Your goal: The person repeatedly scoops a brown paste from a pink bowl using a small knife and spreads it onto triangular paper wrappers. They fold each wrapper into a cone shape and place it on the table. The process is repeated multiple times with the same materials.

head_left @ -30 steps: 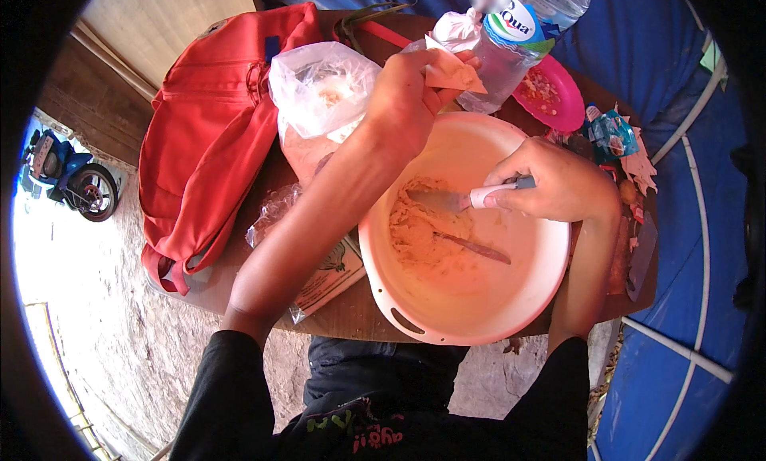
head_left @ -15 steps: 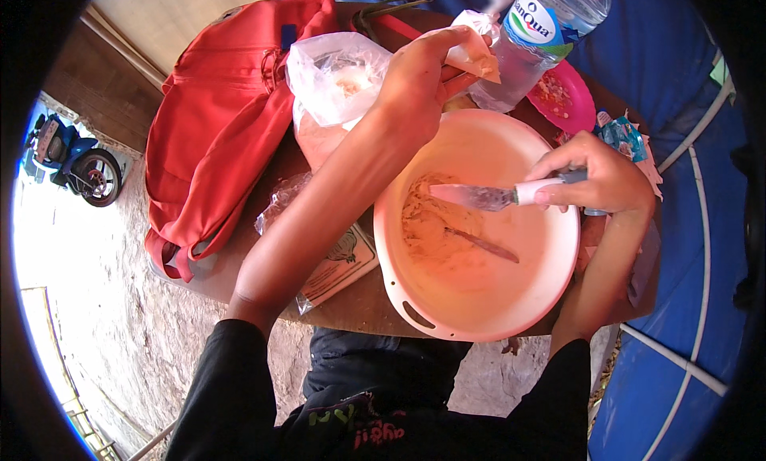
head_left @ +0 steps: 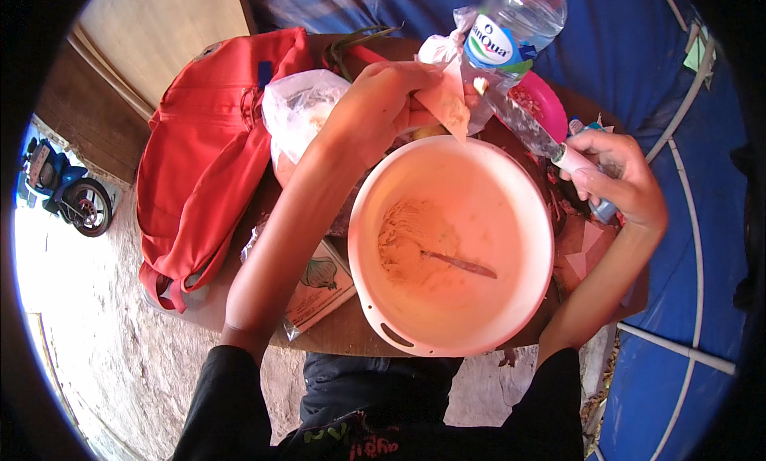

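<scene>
My left hand (head_left: pixel 375 110) pinches a thin, pale folded wrapper sheet (head_left: pixel 447 104), its pointed end hanging above the far rim of a large whitish-pink basin (head_left: pixel 361 293). A smear of paste shows near that corner. In my right hand (head_left: pixel 626 178) is a knife, gripped by its light handle (head_left: pixel 580 166). Its smeared blade (head_left: pixel 523 128) points up and left, and a small pale dab (head_left: pixel 479 85) sits by the tip, close to the wrapper. Inside the basin, a pale paste (head_left: pixel 407 234) coats the left side, with a thin utensil (head_left: pixel 459 263) lying in it.
A red backpack (head_left: pixel 203 166) lies at the left beside a clear plastic bag (head_left: pixel 299 102). A flat packet (head_left: pixel 319 289) rests left of the basin. Beyond it stand a large water bottle (head_left: pixel 519 22) and a pink plate (head_left: pixel 546 102). A blue tarp (head_left: pixel 678 246) hangs right.
My right hand has lifted the knife out from over the basin, up and right, turning its blade toward the wrapper. The wrapper's point now hangs lower. The view has shifted slightly.
</scene>
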### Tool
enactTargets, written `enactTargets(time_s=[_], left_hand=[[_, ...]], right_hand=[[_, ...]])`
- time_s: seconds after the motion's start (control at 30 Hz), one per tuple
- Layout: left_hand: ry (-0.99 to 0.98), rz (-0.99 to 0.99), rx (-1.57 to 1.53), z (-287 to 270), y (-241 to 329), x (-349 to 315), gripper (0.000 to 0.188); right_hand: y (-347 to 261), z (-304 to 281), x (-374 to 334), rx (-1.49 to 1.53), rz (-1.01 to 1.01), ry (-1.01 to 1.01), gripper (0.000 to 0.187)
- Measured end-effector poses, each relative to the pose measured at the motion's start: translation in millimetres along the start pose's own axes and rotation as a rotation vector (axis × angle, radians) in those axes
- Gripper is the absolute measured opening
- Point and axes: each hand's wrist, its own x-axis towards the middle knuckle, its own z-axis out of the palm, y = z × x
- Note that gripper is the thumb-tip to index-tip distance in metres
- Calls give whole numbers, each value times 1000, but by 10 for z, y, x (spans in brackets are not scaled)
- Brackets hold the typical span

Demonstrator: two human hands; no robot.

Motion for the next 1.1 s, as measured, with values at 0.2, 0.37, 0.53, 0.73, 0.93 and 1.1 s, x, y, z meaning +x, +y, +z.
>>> enactTargets(time_s=[0.2,0.37,0.53,0.73,0.93,1.1], left_hand=[[-37,-21,-15,134,101,-95,32],[19,-49,-52,204,137,-127,32],[56,-24,-1,224,170,-140,35],[2,17,-7,222,173,-144,36],[12,2,35,239,156,-150,36],[4,-2,30,244,149,-135,34]], right_hand=[[38,60,74,-208,61,67,37],[30,77,67,-195,-29,168,32],[71,128,82,-240,-84,203,31],[123,181,76,-359,-121,323,29],[111,174,39,-407,-191,436,30],[2,188,-22,-516,-187,469,30]])
